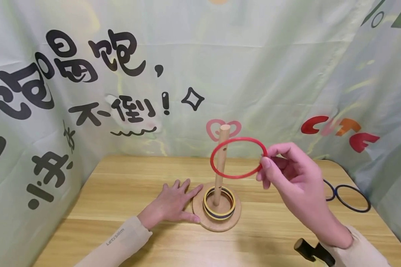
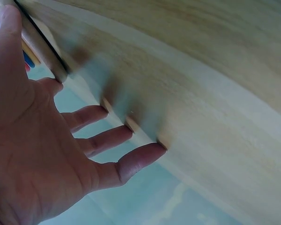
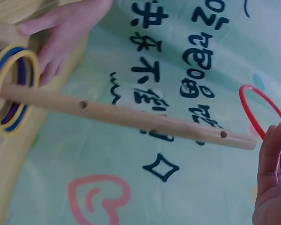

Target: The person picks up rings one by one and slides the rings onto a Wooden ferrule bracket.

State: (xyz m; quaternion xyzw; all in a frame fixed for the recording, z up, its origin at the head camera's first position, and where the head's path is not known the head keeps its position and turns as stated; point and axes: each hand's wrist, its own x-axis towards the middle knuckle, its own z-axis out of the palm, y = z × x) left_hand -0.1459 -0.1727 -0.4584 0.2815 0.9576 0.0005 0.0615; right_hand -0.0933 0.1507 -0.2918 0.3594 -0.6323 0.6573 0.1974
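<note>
Between thumb and fingers, my right hand (image 1: 297,181) pinches a thin red ring (image 1: 237,177) by its right edge. The ring overlaps the upper part of a wooden peg (image 1: 221,163) in the head view; the right wrist view has it just beyond the peg's tip. The peg stands upright on a round wooden base (image 1: 217,227). Around its foot lie several stacked rings, a yellow ring (image 3: 36,75) on top and dark blue ones below. My left hand (image 1: 172,204) rests with fingers spread, its thumb and index fingertip at the base's left edge.
Two dark rings (image 1: 369,202) lie at the right of the wooden table (image 1: 127,174), one partly behind my right hand. A black object with a round brownish end (image 1: 300,244) shows by my right sleeve. Printed cloth (image 1: 254,74) surrounds the table's back and sides.
</note>
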